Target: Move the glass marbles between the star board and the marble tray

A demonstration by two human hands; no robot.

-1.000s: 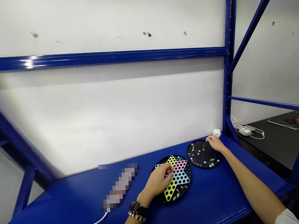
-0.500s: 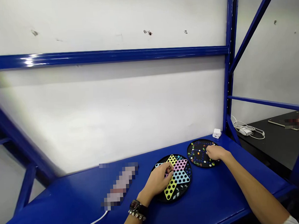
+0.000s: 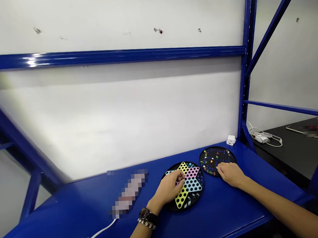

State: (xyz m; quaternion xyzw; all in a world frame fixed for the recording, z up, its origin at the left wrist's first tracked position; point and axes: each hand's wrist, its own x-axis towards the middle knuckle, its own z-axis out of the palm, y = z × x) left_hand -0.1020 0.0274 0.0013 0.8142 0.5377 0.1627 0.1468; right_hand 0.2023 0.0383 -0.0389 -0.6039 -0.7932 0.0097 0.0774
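A round Chinese checkers board [image 3: 192, 185] lies on the blue tabletop, its star in yellow, pink and pale blue with dark holes. Over the left side of that star is my left hand [image 3: 167, 189], its fingers curled in; whatever they may hold is hidden. Glass marbles [image 3: 189, 202] show in the board's black rim. To the right, a second round black tray [image 3: 208, 152] carries scattered marbles and a small orange cube [image 3: 211, 161]. My right hand [image 3: 232, 174] is at this tray's near right edge, fingers closed and pointing left; their contents do not show.
A blurred-out long object with a white cable [image 3: 104, 226] lies left of the board. A white plug adapter [image 3: 231, 140] stands at the back right corner. Blue rack posts [image 3: 244, 76] rise there, and a dark table [image 3: 297, 144] with white cords [image 3: 262, 137] is beyond.
My right hand has drawn back from over the second tray toward its near edge. My left hand stays over the star board. The view has shifted slightly.
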